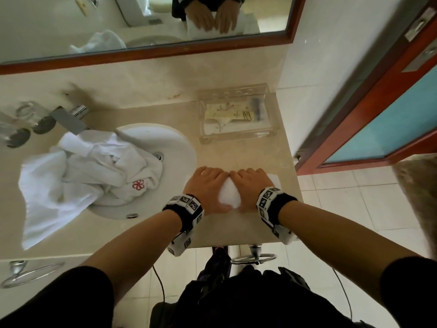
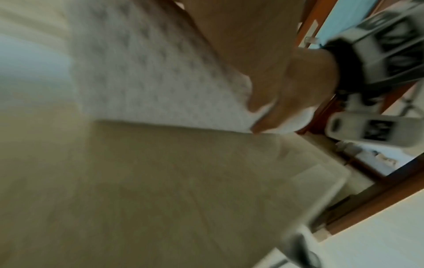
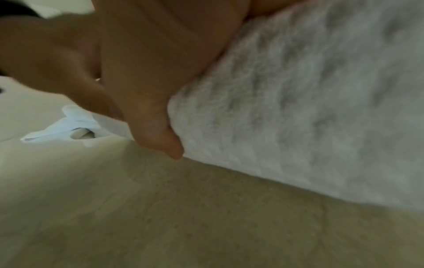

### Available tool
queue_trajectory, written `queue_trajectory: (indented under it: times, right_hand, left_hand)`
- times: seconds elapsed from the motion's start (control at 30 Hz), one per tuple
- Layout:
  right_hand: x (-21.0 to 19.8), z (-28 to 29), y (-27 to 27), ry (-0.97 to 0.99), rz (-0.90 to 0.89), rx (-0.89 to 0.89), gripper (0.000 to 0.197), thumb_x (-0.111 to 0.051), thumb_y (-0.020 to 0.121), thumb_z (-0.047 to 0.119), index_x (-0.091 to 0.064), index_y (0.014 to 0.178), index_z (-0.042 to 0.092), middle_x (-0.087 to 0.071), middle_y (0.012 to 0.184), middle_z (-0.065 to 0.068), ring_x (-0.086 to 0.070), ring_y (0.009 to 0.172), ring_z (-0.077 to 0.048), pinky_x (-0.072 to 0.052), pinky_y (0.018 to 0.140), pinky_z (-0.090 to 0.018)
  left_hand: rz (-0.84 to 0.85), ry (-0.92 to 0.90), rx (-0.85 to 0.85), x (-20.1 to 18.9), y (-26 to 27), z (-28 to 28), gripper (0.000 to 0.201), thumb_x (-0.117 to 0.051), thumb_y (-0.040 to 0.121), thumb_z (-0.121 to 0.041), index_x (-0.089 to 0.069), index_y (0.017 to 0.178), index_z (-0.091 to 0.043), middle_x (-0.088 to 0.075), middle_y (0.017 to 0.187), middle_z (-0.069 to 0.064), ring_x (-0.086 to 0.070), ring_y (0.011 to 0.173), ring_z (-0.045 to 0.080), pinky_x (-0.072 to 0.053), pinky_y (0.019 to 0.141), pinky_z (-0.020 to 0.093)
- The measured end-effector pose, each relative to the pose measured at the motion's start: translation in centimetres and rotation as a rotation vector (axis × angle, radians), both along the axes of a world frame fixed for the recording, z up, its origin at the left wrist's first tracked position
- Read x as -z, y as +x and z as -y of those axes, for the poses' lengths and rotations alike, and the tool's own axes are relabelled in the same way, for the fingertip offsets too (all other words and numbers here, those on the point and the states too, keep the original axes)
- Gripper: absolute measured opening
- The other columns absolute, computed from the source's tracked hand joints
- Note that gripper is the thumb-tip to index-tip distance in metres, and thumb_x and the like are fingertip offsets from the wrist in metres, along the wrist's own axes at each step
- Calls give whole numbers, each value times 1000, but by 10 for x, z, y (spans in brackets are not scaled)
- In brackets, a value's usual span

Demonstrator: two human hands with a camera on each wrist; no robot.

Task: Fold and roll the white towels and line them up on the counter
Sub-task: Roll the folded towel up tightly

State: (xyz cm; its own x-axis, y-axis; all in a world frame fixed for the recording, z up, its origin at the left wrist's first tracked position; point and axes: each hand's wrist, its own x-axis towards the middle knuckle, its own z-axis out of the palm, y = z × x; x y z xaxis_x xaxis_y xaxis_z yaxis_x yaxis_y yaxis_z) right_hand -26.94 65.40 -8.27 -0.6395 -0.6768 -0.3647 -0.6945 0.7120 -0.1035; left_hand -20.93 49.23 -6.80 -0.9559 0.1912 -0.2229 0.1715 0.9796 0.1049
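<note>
A white towel roll lies crosswise on the beige counter, right of the sink. My left hand and right hand sit side by side on top of it, fingers curled over its far side and thumbs against the near side. A flat part of the same towel shows past the right hand. In the left wrist view the towel roll fills the upper middle, with the right hand on it. The right wrist view shows the towel roll beside my right hand's thumb.
A heap of crumpled white towels fills the sink and spills left over the counter. A clear tray of toiletries stands behind the hands. The faucet and glasses are at the back left, and the counter's right edge is close.
</note>
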Motion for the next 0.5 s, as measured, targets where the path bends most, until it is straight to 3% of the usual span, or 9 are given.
queue_trajectory:
  times: [0.07, 0.13, 0.17, 0.27, 0.3, 0.37, 0.43, 0.5]
  right_hand:
    - [-1, 0, 0, 4, -15, -9, 97, -69, 62, 65, -29, 139, 21, -53, 129, -6, -53, 113, -29, -42, 97, -45]
    - [-1, 0, -1, 20, -21, -18, 97, -72, 62, 60, -28, 140, 21, -52, 129, -6, -52, 113, -29, -42, 96, -45]
    - [0, 0, -1, 24, -20, -19, 98, -74, 62, 57, -27, 141, 21, -51, 130, -7, -51, 114, -29, -42, 96, -45]
    - [-2, -1, 0, 18, -25, -23, 97, -73, 63, 58, -27, 140, 21, -50, 130, -7, -51, 114, -29, -42, 96, -45]
    - [-3, -1, 1, 13, -29, -24, 97, -71, 63, 60, -28, 140, 20, -51, 130, -7, -52, 113, -30, -42, 95, -45]
    - [-5, -1, 4, 11, -44, -13, 96, -71, 62, 59, -29, 139, 19, -53, 127, -7, -53, 111, -29, -43, 93, -45]
    - [-7, 0, 7, 7, -46, 3, 97, -73, 60, 58, -30, 137, 18, -54, 124, -7, -54, 109, -29, -44, 91, -44]
    - [-8, 1, 10, 3, -42, 0, 98, -74, 59, 59, -31, 136, 18, -56, 122, -6, -55, 107, -29, -43, 89, -43]
  left_hand:
    - [-181, 106, -37, 9, 25, -2, 66, -71, 60, -57, -57, 112, -19, -59, 115, 2, -54, 105, 26, -42, 97, 43]
    - [-274, 250, -161, 13, 51, -13, 35, -72, 63, -40, -58, 87, -20, -59, 91, 0, -52, 84, 21, -44, 77, 35]
    - [-213, 336, -264, 12, 60, -18, 23, -70, 68, -35, -54, 74, -21, -55, 77, -3, -47, 72, 17, -40, 67, 30]
    - [228, 724, -739, 10, 70, -29, 42, -68, 85, -38, -47, 54, -20, -47, 52, -6, -38, 46, 9, -33, 51, 25]
    - [329, 922, -956, 10, 69, -31, 39, -68, 85, -42, -55, 58, -17, -54, 54, -2, -44, 45, 11, -37, 49, 25]
    - [413, 1285, -1274, 10, 65, -34, 34, -72, 82, -41, -66, 82, -7, -66, 76, 8, -58, 60, 18, -48, 54, 28]
    - [423, 1561, -1398, 5, 59, -42, 36, -75, 77, -38, -64, 91, -7, -65, 85, 9, -59, 69, 20, -48, 64, 31]
    - [427, 1714, -1480, -1, 53, -48, 38, -73, 80, -37, -61, 98, -6, -67, 85, 11, -60, 69, 22, -50, 69, 33]
